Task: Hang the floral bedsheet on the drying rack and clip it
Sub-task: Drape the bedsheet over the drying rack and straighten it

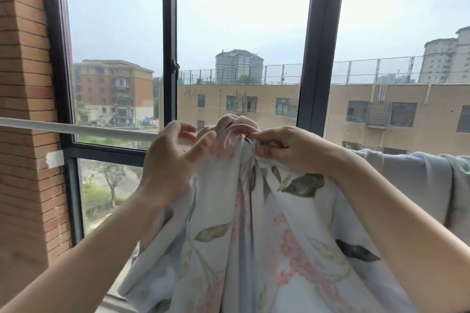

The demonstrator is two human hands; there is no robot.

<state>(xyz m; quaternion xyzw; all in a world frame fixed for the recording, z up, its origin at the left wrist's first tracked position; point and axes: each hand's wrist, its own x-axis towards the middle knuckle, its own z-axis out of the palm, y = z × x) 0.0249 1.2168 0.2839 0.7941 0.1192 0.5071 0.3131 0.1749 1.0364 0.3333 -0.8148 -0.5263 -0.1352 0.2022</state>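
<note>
Head view, single frame. The floral bedsheet [256, 231] is bunched into a ridge over the white rail [76, 129] of the drying rack, about mid-frame, and hangs down from there in loose folds toward the bottom edge; leaf and pink blossom print faces me. My right hand [287, 147] is at the top of the bunch, its fingers curled and pinching a gather of the sheet right at rail height. A small dark shape sits at the pinch point; I cannot tell whether it is a clip or a fold shadow. My left hand [175, 157] is just beside the bunch on its left side, palm toward the fabric, fingers relaxed and spread, gripping nothing; the thumb tip touches or nearly touches the sheet, contact not resolvable. The rail runs bare from the brick wall [25, 109] on the left up to my left hand. To the right of the sheet, a pale grey-blue cloth [419, 175] is draped over the same line, behind my right forearm. Behind everything: a dark-framed window [170, 33] with buildings outside.
</note>
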